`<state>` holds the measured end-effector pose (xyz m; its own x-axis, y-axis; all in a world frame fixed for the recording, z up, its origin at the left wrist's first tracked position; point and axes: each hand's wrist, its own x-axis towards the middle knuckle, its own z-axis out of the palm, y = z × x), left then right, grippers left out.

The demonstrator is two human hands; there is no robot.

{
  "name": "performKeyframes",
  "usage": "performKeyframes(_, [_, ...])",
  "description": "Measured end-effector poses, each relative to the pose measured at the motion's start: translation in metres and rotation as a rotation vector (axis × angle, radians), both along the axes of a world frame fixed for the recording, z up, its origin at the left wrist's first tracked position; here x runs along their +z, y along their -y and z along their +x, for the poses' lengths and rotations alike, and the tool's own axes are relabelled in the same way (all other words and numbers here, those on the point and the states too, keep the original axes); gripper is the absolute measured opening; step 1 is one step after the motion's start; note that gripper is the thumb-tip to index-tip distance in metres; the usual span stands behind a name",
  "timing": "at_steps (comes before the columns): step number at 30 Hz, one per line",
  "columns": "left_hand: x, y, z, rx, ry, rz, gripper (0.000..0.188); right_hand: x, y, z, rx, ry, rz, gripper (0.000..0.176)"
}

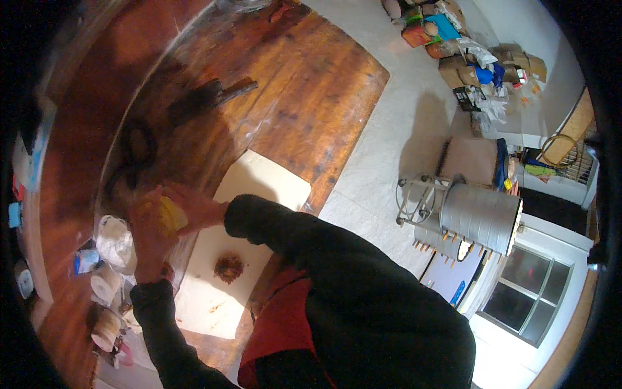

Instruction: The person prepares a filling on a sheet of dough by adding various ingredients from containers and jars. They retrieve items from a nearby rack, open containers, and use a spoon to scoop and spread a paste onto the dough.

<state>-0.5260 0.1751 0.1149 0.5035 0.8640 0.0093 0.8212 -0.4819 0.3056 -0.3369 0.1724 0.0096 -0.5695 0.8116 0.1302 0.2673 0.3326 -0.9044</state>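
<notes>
My left hand point(151, 238) and my right hand point(200, 206) are together at the left, over the wooden table. Between them they hold a small yellow and pale rounded object point(171, 215), too blurred to name. Below my right forearm, a cream-coloured rectangular sheet point(204, 291) lies on the wooden table point(311, 112). A small round pile of reddish-brown crumbs point(228, 269) sits on the sheet, with a few loose bits towards its near end. Just left of my left hand is a white bag-like bundle point(115, 243).
A dark tool with a wooden handle point(238, 91) and a dark looped cord point(141, 141) lie farther up the table. Pale rolls point(106, 284) stand at the left. Beyond the table edge are a wheeled metal frame point(415, 199), a ribbed metal drum point(478, 219) and piled boxes point(457, 70).
</notes>
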Motion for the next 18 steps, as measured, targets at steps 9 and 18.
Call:
performKeyframes(9, [-0.016, 0.005, 0.005, 0.054, -0.155, 0.024, 0.109, -0.009, -0.013, -0.001, -0.038, -0.017, 0.089, 0.129])
performKeyframes(18, [-0.039, 0.010, 0.030, 0.664, -0.341, -0.140, 0.107, -0.024, 0.005, -0.015, -0.200, 0.000, 0.106, 0.113])
